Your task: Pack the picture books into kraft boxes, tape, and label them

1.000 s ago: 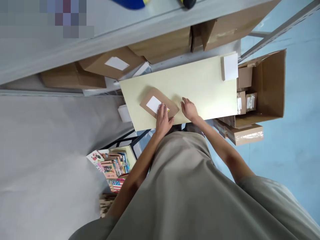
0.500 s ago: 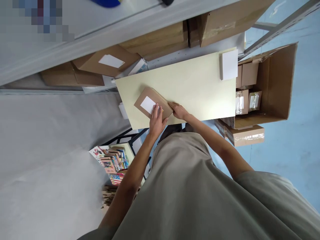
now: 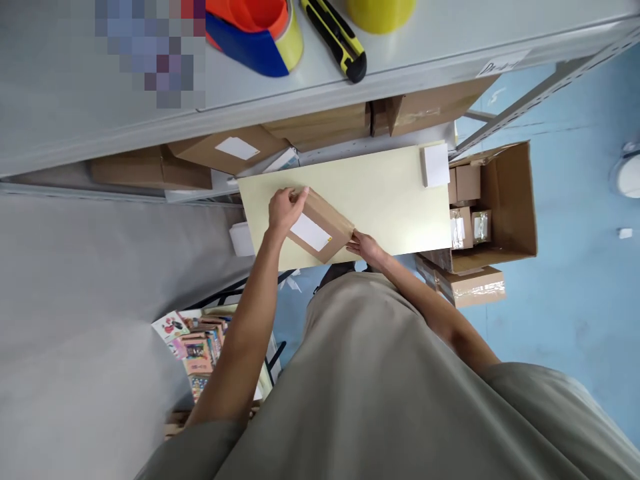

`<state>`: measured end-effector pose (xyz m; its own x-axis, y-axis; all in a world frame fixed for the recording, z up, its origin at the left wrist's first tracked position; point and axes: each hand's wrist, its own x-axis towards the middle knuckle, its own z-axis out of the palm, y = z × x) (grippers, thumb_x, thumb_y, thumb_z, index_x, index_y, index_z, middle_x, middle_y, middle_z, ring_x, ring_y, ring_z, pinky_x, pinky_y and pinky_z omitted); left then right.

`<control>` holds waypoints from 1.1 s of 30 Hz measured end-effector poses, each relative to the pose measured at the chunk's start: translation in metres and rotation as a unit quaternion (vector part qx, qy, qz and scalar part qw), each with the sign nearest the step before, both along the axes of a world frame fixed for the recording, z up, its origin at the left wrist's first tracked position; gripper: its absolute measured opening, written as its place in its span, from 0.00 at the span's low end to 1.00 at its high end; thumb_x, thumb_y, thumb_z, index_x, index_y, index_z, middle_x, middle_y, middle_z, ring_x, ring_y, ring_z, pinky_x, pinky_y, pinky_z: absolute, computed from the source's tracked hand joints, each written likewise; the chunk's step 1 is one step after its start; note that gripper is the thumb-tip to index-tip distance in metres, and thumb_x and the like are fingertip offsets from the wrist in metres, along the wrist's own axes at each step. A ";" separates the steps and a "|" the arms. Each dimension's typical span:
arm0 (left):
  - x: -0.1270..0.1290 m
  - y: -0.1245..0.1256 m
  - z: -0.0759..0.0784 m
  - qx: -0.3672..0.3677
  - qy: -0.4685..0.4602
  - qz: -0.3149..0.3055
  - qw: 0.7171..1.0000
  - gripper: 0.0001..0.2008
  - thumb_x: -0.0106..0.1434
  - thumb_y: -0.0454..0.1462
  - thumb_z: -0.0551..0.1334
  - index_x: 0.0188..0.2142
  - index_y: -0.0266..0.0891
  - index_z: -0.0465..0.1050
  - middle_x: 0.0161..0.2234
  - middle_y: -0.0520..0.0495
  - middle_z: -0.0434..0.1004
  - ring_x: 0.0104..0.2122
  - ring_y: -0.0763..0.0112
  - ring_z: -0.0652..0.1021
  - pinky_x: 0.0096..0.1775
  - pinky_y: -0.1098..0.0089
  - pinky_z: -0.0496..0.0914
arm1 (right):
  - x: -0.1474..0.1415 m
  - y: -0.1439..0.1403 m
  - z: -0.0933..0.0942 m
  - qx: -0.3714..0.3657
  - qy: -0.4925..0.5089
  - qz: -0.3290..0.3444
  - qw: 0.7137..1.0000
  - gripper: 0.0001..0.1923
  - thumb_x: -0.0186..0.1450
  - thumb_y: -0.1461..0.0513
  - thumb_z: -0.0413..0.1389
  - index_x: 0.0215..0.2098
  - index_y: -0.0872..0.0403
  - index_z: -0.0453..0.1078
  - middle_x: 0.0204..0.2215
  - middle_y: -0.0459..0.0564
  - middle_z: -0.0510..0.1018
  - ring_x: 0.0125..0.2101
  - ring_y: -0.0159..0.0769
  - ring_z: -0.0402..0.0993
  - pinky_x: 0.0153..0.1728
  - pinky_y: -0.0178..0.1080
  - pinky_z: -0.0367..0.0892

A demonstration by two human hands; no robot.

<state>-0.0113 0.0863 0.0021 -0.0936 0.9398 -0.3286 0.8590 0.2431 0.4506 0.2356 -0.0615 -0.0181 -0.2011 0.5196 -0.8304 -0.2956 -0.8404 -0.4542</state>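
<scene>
Labelled parcel [image 3: 319, 225], centre frame on the worktop [image 3: 390, 193]: left hand [image 3: 284, 208] grips its far corner, right hand [image 3: 365, 245] its near corner. Probably light, stiff cardboard; hold opposite edges.

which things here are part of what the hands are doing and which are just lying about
In hand:
- flat brown cardboard parcel with white label
- left hand gripping its far corner
- right hand at its near edge
- pale yellow table

Lying about:
- white label stack
- yellow-black utility knife
- open cardboard carton
</scene>
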 end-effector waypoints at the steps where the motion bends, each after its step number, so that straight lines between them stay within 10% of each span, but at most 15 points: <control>1: 0.001 -0.010 0.007 0.023 -0.010 -0.002 1.000 0.24 0.76 0.58 0.63 0.47 0.41 0.83 0.50 0.33 0.86 0.56 0.45 0.83 0.66 0.50 0.75 | 0.007 -0.003 0.006 0.037 -0.024 -0.008 0.999 0.23 0.85 0.52 0.47 0.67 0.53 0.74 0.71 0.62 0.80 0.62 0.43 0.86 0.71 0.48 0.76; 7: 0.018 -0.088 0.016 0.005 -0.063 0.015 0.998 0.16 0.76 0.51 0.63 0.38 0.43 0.80 0.41 0.40 0.82 0.46 0.56 0.83 0.55 0.61 0.79 | 0.058 -0.007 0.026 0.198 -0.307 0.072 0.928 0.35 0.83 0.38 0.44 0.74 0.49 0.70 0.63 0.58 0.86 0.67 0.53 0.80 0.64 0.52 0.79; 15: 0.057 -0.130 -0.009 -0.096 -0.070 0.084 0.989 0.24 0.76 0.58 0.65 0.46 0.39 0.83 0.51 0.30 0.89 0.58 0.44 0.86 0.60 0.55 0.77 | 0.048 0.001 0.005 0.162 -0.514 0.203 0.818 0.29 0.85 0.39 0.43 0.62 0.52 0.69 0.59 0.67 0.86 0.55 0.59 0.87 0.59 0.57 0.78; 24: 0.031 -0.107 -0.034 -0.218 -0.375 0.115 0.894 0.44 0.53 0.67 0.80 0.55 0.36 0.87 0.59 0.33 0.89 0.63 0.40 0.85 0.62 0.53 0.80 | 0.066 0.009 0.008 0.188 -0.200 0.153 0.949 0.41 0.72 0.34 0.63 0.67 0.56 0.75 0.67 0.62 0.84 0.65 0.52 0.83 0.70 0.51 0.75; 33: 0.012 -0.117 -0.055 -0.180 -0.373 0.012 0.910 0.38 0.60 0.62 0.77 0.58 0.38 0.85 0.60 0.36 0.89 0.61 0.41 0.86 0.63 0.50 0.79 | 0.083 0.000 0.018 0.169 -0.196 0.198 0.946 0.31 0.73 0.40 0.68 0.60 0.54 0.82 0.57 0.61 0.90 0.61 0.55 0.85 0.68 0.54 0.78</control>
